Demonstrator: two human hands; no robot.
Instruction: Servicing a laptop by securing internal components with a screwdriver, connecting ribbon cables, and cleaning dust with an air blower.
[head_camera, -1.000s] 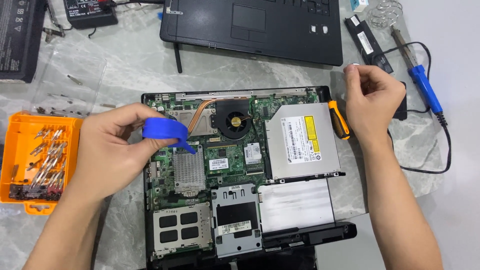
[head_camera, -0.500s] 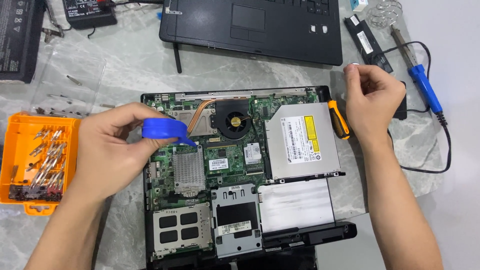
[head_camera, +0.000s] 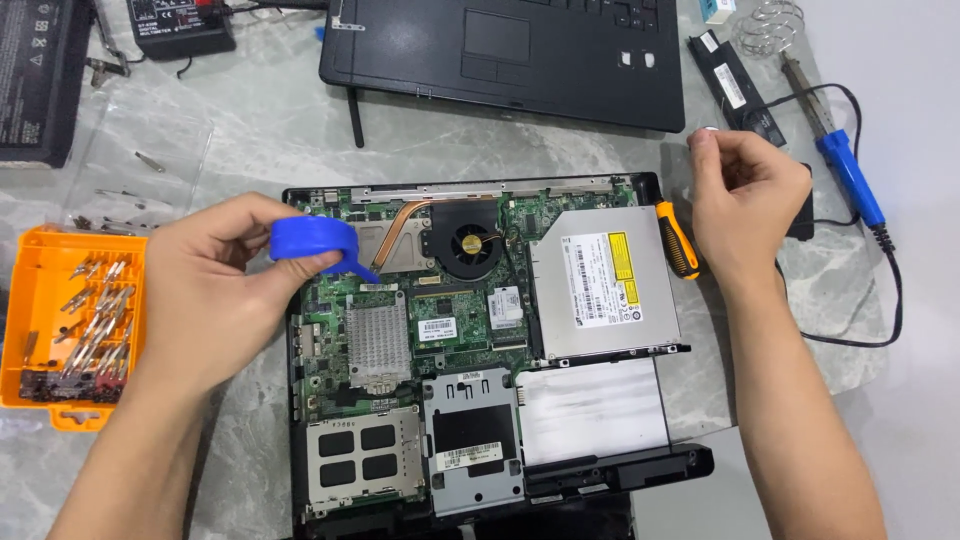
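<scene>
While both hands hover over the grey marble-patterned table (head_camera: 250, 140):
Left hand (head_camera: 215, 295): fingers curled, thumb and forefinger pinching a small round blue plastic cap (head_camera: 313, 243) above the left edge of the opened laptop base with bare green circuit board (head_camera: 420, 330).
Right hand (head_camera: 745, 195): fingers bunched in a loose fist; what they pinch cannot be told.
Beside it: orange-and-black-handled screwdriver (head_camera: 677, 240), against the silver optical drive (head_camera: 600, 285).
Far left: orange plastic tray of metal bits (head_camera: 35, 270).

Both forearms are showing bare up to the frame's lower edge, with no sleeves, gloves, watch or rings appearing on them. The left hand (head_camera: 215, 290) and the right hand (head_camera: 745, 195) are showing short, unpainted fingernails, and nothing is covering either wrist.
</scene>
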